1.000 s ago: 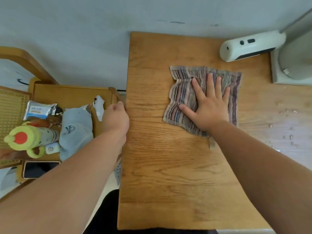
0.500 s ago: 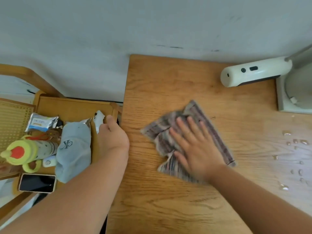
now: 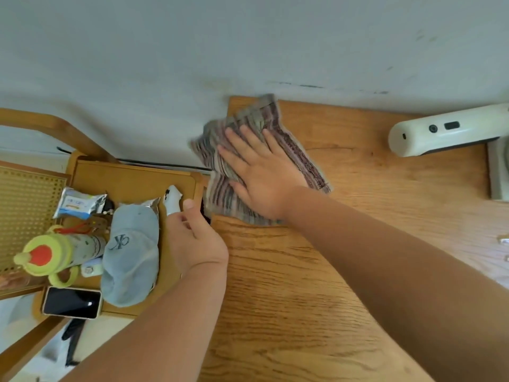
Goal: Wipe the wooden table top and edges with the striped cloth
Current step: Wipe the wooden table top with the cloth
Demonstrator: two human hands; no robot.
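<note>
The striped cloth (image 3: 292,150) lies bunched at the far left corner of the wooden table (image 3: 316,285), and part of it hangs over the left edge. My right hand (image 3: 259,175) presses flat on the cloth with fingers spread. My left hand (image 3: 195,238) rests at the table's left edge, fingers curled against the rim of the neighbouring wooden tray; whether it grips the rim I cannot tell.
A wooden tray (image 3: 129,175) on a chair to the left holds a grey cap (image 3: 129,257), a yellow-green bottle (image 3: 52,255), a phone (image 3: 71,301) and snack packets. A white device (image 3: 440,133) lies at the far right, with water drops (image 3: 504,244) nearby. A wall runs behind.
My right hand has slid the cloth from the table's middle to the far left corner, with part of it now over the left edge. The left hand stays at the edge.
</note>
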